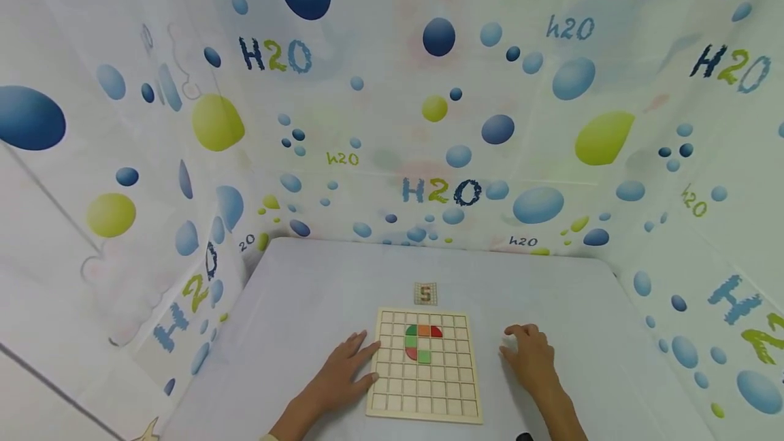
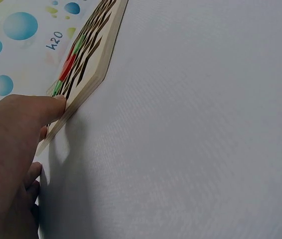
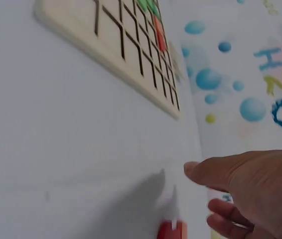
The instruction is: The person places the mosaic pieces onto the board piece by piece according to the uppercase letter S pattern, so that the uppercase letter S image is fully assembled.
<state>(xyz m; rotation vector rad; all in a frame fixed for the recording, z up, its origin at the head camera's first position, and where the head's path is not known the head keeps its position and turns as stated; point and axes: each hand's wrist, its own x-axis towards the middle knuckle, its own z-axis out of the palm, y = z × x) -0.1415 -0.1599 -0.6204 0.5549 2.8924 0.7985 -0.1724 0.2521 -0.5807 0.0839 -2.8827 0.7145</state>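
Note:
A pale wooden grid board [image 1: 447, 386] lies on the table, with several green, orange and red tiles [image 1: 424, 331] in its upper middle cells, some square and some with a rounded corner. My left hand [image 1: 343, 373] is spread at the board's left edge, fingertips and thumb touching the rim; in the left wrist view its thumb [image 2: 51, 108] rests on the rim. To the right of the board my right hand [image 1: 531, 357] hovers over the table, fingers loosely bent, thumb and forefinger apart. Below it, a red piece [image 3: 170, 230] with a wood-coloured side shows at the right wrist view's bottom edge.
A small card [image 1: 425, 293] with a tile-pattern figure like a 5 or S lies just beyond the board. A dark object [image 1: 525, 437] pokes in at the bottom edge. Patterned curtains [image 1: 380, 121] with blue and green drops stand behind and beside the white table [image 1: 318, 278].

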